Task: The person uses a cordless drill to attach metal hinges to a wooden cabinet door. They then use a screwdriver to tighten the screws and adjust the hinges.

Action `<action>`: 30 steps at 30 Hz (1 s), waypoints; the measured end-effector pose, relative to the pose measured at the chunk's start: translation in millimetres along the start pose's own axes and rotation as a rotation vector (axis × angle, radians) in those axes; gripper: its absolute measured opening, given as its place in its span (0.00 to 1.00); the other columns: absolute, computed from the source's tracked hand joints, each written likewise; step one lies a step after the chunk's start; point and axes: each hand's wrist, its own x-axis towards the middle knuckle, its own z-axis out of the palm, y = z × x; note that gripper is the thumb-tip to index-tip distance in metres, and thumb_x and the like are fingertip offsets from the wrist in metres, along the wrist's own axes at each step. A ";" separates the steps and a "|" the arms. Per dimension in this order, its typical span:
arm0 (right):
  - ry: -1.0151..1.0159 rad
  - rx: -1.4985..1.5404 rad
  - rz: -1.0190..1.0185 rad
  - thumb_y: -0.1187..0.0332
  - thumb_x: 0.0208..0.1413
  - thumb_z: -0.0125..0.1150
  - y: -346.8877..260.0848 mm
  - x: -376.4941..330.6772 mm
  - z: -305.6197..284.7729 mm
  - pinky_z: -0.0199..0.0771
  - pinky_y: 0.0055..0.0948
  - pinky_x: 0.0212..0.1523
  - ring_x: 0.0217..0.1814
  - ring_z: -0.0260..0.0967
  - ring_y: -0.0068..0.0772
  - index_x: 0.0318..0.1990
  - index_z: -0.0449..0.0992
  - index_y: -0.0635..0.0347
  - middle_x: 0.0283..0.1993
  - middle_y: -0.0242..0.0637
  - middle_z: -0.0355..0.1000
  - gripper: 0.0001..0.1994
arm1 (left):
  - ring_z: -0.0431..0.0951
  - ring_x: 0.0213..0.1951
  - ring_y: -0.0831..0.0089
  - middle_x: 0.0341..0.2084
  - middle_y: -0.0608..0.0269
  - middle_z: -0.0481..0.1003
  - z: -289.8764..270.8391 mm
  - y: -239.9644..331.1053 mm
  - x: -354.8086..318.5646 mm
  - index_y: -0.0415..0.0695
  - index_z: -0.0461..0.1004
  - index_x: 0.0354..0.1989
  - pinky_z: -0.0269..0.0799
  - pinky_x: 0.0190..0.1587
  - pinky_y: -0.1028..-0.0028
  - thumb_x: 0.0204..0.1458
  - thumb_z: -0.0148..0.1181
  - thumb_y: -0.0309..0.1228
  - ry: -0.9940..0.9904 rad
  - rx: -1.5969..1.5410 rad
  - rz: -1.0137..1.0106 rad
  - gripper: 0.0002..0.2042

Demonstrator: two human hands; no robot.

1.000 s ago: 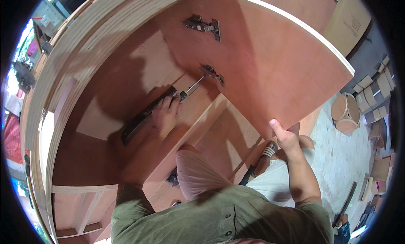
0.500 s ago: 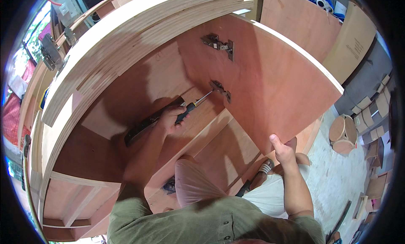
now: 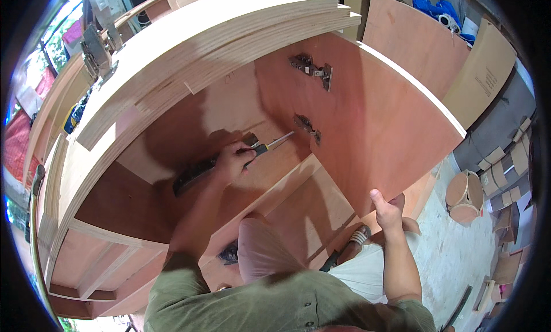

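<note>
Inside a curved plywood cabinet (image 3: pixel 172 82), my left hand (image 3: pixel 235 159) is closed around the dark handle of a screwdriver (image 3: pixel 281 141) with a yellow collar. The shaft points up and right, its tip close to the lower metal hinge (image 3: pixel 308 128); whether it touches is hard to tell. That hinge sits on the inner face of a reddish plywood door (image 3: pixel 390 119), below an upper hinge (image 3: pixel 311 70). My right hand (image 3: pixel 389 211) grips the door's lower edge, thumb on the inner face and the other fingers mostly hidden behind it.
A dark curved strip (image 3: pixel 195 174) lies inside the cabinet. More hinges (image 3: pixel 96 51) stand on the cabinet's outer side at left. On the floor at right are round wooden pieces (image 3: pixel 464 197). Cardboard (image 3: pixel 485 73) and a plywood sheet (image 3: pixel 416 45) lean at the back.
The screwdriver's tip has drawn back slightly from the lower hinge, and my left hand has turned on the handle. My right hand keeps its grip on the door. The whole view has shifted a little.
</note>
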 end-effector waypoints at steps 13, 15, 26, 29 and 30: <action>-0.046 -0.018 0.015 0.68 0.52 0.63 3.7 2.1 -1.7 0.68 0.31 0.50 0.48 0.69 0.31 0.48 0.72 0.69 0.46 0.39 0.73 0.18 | 0.69 0.21 0.81 0.26 0.62 0.76 -19.1 124.9 -20.2 0.36 0.73 0.36 0.67 0.23 0.79 0.53 0.57 0.30 0.194 -0.027 0.320 0.08; -0.049 -0.017 0.012 0.68 0.52 0.63 4.2 2.5 -0.8 0.68 0.31 0.50 0.49 0.69 0.31 0.49 0.72 0.69 0.46 0.40 0.73 0.18 | 0.70 0.25 0.81 0.28 0.63 0.76 -22.4 123.8 -14.9 0.38 0.73 0.37 0.65 0.23 0.80 0.54 0.57 0.31 0.180 0.007 0.332 0.09; -0.041 -0.017 0.001 0.69 0.52 0.63 6.5 3.0 -1.6 0.68 0.31 0.50 0.49 0.69 0.32 0.49 0.72 0.69 0.47 0.41 0.73 0.18 | 0.72 0.28 0.80 0.29 0.63 0.76 -22.2 125.5 -9.9 0.39 0.74 0.38 0.65 0.23 0.80 0.53 0.57 0.32 0.163 -0.003 0.327 0.09; -0.042 -0.011 -0.010 0.69 0.52 0.63 6.5 2.6 -1.4 0.68 0.31 0.50 0.49 0.69 0.32 0.48 0.72 0.69 0.46 0.40 0.74 0.18 | 0.73 0.29 0.79 0.29 0.62 0.76 -24.0 125.2 -13.6 0.39 0.74 0.38 0.66 0.23 0.80 0.53 0.57 0.32 0.156 -0.013 0.323 0.10; -0.047 -0.012 -0.017 0.68 0.52 0.63 4.9 3.1 -1.4 0.68 0.31 0.50 0.49 0.69 0.32 0.48 0.72 0.69 0.47 0.40 0.74 0.18 | 0.73 0.29 0.79 0.29 0.62 0.76 -24.2 126.1 -14.9 0.39 0.74 0.38 0.66 0.24 0.80 0.53 0.57 0.32 0.150 -0.021 0.317 0.10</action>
